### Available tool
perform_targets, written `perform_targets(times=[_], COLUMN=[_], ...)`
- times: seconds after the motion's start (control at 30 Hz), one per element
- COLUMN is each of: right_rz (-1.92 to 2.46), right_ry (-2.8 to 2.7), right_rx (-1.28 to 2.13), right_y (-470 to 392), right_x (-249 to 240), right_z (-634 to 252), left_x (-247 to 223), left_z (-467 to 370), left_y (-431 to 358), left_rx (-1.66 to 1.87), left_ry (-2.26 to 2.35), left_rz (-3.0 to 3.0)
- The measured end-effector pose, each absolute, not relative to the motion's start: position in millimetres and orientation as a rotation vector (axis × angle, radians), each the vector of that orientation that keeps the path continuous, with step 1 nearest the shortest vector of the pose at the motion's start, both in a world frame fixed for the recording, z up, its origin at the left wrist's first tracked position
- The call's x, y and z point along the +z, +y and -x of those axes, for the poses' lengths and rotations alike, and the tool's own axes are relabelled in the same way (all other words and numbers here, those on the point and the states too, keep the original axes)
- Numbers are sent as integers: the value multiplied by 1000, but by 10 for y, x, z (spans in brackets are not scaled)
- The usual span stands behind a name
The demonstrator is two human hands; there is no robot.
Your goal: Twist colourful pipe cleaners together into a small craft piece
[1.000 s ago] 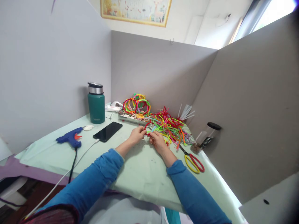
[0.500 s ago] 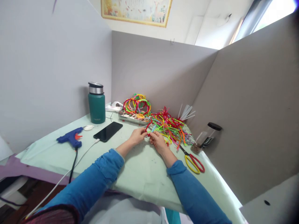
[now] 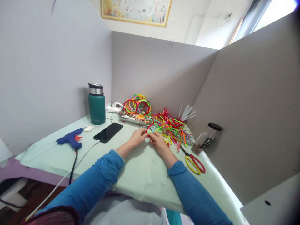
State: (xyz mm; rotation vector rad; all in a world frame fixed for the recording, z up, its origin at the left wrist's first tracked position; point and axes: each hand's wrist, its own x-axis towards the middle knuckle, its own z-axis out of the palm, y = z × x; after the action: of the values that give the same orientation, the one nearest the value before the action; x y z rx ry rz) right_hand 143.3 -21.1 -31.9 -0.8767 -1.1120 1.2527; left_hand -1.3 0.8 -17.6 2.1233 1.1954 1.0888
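Both of my hands meet above the middle of the table. My left hand (image 3: 138,137) pinches a red pipe cleaner (image 3: 150,124), whose free end sticks up past the fingertips. Close beside it, my right hand (image 3: 158,141) is closed with its fingertips on the same red piece. A light blue strip (image 3: 153,129) shows just above the right fingers; whether that hand holds it I cannot tell. Behind the hands lies a tangled heap of coloured pipe cleaners (image 3: 173,125). Scissors (image 3: 195,163) with one yellow and one red handle rest to the right of my right hand.
A metal tray (image 3: 131,119) at the back bears bent pipe-cleaner rings (image 3: 137,106). On the left are a green flask (image 3: 97,107), a phone (image 3: 108,132) on a white cable and a blue glue gun (image 3: 70,138). A clear jar (image 3: 208,137) and white sticks (image 3: 187,113) stand right. Grey partitions enclose the table.
Hardly anything differs. The red pipe cleaner's free end has shifted very slightly; both hands keep their place and grip.
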Motion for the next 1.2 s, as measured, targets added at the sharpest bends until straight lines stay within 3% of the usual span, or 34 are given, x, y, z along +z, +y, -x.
perform_targets(times=[0.4, 1.2], right_rz=[913, 910], right_ry=[-1130, -1100], right_rx=[1228, 1258], right_y=[-202, -204], right_x=[-333, -320], right_z=[-1435, -1450], left_x=[-143, -209], left_z=[16, 9], left_y=[-27, 13], left_rx=[953, 1087], left_ry=[1236, 1151], left_rz=[-2214, -2162])
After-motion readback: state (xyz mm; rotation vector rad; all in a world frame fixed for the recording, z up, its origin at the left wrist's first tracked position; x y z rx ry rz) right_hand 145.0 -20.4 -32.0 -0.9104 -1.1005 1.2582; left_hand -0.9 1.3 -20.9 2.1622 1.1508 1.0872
